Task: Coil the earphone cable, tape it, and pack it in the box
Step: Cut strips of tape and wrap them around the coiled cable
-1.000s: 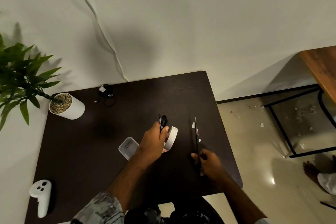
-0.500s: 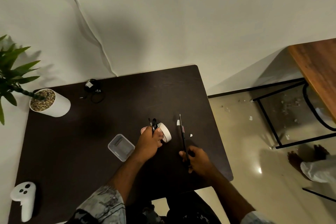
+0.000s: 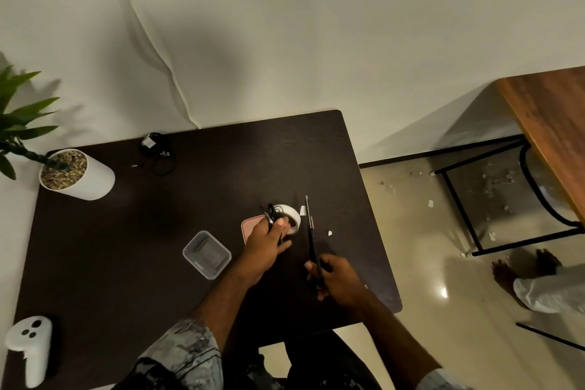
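Two bare hands worked over a dark brown rectangular table (image 3: 126, 247) in the single head-camera view. The left hand (image 3: 264, 244) had its fingers curled around a small coil of black earphone cable (image 3: 271, 213), which stuck up above the knuckles; the same hand lay against a white roll of tape (image 3: 289, 218) that stood on edge on the table. A flat pink lid (image 3: 250, 228) lay partly under that hand, just beside the roll. The right hand (image 3: 338, 278) gripped the handles of a pair of long black scissors (image 3: 311, 237), whose blades looked closed and pointed away from the person, with the tips near the roll's right side. A short white strip of tape (image 3: 303, 210) showed between the roll and the blades, and another white scrap (image 3: 330, 233) lay on the table to the right of the scissors.

A clear rectangular plastic box (image 3: 206, 254) sat open on the table just left of the left forearm, apart from the cable. At the far edge lay a second bundled black cable with a white tag (image 3: 155, 150). A white cylindrical pot holding a green plant (image 3: 77, 174) stood at the far left corner, and a white handheld controller (image 3: 30, 345) rested at the near left corner.
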Tool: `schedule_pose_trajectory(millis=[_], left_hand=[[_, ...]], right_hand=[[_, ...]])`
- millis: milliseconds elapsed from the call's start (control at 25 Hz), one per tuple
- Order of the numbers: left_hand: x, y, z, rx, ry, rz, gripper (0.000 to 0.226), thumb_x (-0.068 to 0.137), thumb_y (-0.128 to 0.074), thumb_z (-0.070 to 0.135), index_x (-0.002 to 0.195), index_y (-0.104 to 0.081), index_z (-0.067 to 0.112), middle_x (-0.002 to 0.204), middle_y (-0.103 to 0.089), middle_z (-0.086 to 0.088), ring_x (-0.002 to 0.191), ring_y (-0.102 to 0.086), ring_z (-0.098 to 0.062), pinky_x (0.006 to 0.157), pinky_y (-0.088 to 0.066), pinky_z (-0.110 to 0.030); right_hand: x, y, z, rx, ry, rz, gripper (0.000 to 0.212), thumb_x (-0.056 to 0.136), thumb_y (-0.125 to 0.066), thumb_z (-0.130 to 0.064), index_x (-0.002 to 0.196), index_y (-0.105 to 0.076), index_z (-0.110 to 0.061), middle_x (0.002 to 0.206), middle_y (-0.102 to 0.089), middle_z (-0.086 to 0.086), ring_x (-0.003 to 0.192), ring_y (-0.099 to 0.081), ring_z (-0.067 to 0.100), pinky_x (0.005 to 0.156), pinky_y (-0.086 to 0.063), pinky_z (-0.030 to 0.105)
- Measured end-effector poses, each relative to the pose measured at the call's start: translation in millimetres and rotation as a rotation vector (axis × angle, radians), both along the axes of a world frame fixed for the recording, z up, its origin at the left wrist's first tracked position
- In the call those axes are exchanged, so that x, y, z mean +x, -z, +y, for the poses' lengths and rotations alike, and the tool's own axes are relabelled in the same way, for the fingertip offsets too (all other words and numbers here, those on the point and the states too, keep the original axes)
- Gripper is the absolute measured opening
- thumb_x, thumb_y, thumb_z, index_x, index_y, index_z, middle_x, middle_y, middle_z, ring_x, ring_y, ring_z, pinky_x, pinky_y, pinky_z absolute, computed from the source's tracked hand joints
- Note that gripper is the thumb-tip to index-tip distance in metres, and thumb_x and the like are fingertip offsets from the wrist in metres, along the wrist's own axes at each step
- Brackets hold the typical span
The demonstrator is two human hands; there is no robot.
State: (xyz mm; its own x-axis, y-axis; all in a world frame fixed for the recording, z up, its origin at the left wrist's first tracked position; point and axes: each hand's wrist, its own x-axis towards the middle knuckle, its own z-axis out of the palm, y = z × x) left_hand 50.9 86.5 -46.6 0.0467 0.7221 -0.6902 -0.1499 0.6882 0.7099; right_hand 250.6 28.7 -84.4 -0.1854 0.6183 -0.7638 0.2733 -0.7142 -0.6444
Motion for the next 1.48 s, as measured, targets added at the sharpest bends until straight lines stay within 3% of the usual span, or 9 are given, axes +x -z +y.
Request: schedule_pose_trajectory(millis=[160,280,400,680,800,960,1080,1200,1480], left_hand=[[9.1,-3.1,15.6,0.043,-0.074,-0.006,0.021,0.109,-0.045,0.025,0.124,-0.057,0.017,0.132,-0.065,-0.005,0.121,-0.063,-0.015,0.103,-0.054,-0.042],[17.9,-3.0,17.0,-0.031,-0.072,0.134,0.031,0.11,-0.039,0.026,0.127,-0.055,0.005,0.119,-0.071,-0.01,0.105,-0.071,-0.02,0.088,-0.057,-0.035],[24.3,6.6,7.7,-0.126,-0.071,0.262,0.029,0.11,-0.038,0.031,0.118,-0.057,0.011,0.099,-0.078,-0.007,0.087,-0.076,-0.022,0.069,-0.056,-0.036],[20.1,-13.4,-4.7,0.069,-0.075,0.611,0.029,0.107,-0.041,0.04,0.083,-0.047,0.024,0.087,-0.07,-0.007,0.079,-0.07,-0.027,0.079,-0.057,-0.045],[25.6,-27.5,-12.4,0.151,-0.024,0.731,0.029,0.108,-0.037,0.042,0.092,-0.049,0.02,0.082,-0.066,-0.004,0.065,-0.067,-0.016,0.062,-0.053,-0.035],[19.8,-30.6,-15.7,0.293,0.05,0.937,0.031,0.106,-0.03,0.049,0.1,-0.047,0.024,0.082,-0.062,0.004,0.071,-0.067,-0.019,0.066,-0.058,-0.046],[10.4,-32.2,-13.6,0.36,0.231,1.114,0.037,0.102,-0.02,0.055,0.103,-0.044,0.026,0.084,-0.068,0.001,0.07,-0.071,-0.024,0.062,-0.06,-0.045],[5.7,-36.3,-10.9,0.365,0.449,1.225,0.033,0.106,-0.028,0.049,0.111,-0.047,0.023,0.084,-0.071,0.001,0.073,-0.073,-0.024,0.065,-0.061,-0.044],[3.1,-37.3,-10.7,0.389,0.732,1.168,0.027,0.108,-0.036,0.044,0.121,-0.044,0.022,0.08,-0.066,0.005,0.066,-0.067,-0.013,0.063,-0.06,-0.033]], right_hand=[[-3.9,-6.4,-2.3,0.023,0.085,0.056,0.026,0.102,-0.066,-0.031,0.114,-0.071,-0.008,0.098,-0.072,0.011,0.068,-0.066,0.014,0.058,-0.059,0.032],[-8.8,-14.6,-3.9,0.016,0.102,0.191,0.027,0.103,-0.064,-0.029,0.122,-0.072,-0.012,0.103,-0.074,0.014,0.074,-0.068,0.017,0.059,-0.059,0.032],[-18.5,-23.8,-6.4,-0.009,0.075,0.35,0.022,0.106,-0.059,-0.021,0.122,-0.07,-0.011,0.111,-0.073,0.016,0.081,-0.069,0.02,0.06,-0.057,0.028],[-42.1,-34.8,-2.5,-0.008,-0.04,0.517,0.024,0.107,-0.058,-0.016,0.125,-0.066,-0.004,0.118,-0.071,0.017,0.102,-0.072,0.03,0.071,-0.062,0.033],[-50.4,-42.0,1.6,0.063,-0.166,0.372,0.022,0.107,-0.052,-0.005,0.119,-0.07,-0.006,0.113,-0.075,0.013,0.085,-0.075,0.022,0.073,-0.064,0.032],[-46.0,-48.1,16.6,0.159,-0.327,0.03,0.018,0.105,-0.06,-0.013,0.119,-0.072,-0.014,0.108,-0.077,0.007,0.079,-0.078,0.018,0.073,-0.066,0.033],[-34.0,-61.6,30.9,0.233,0.008,-0.232,0.018,0.105,-0.062,-0.027,0.121,-0.068,-0.023,0.108,-0.073,0.002,0.086,-0.074,0.015,0.072,-0.066,0.033],[-17.9,-79.0,49.7,0.286,0.379,-0.027,0.027,0.102,-0.064,-0.033,0.128,-0.065,-0.027,0.116,-0.07,0.001,0.1,-0.072,0.019,0.071,-0.063,0.033],[-5.8,-79.4,68.4,0.25,-0.043,-0.042,0.026,0.097,-0.073,-0.018,0.122,-0.071,-0.026,0.116,-0.073,-0.002,0.102,-0.072,0.016,0.067,-0.06,0.024]])
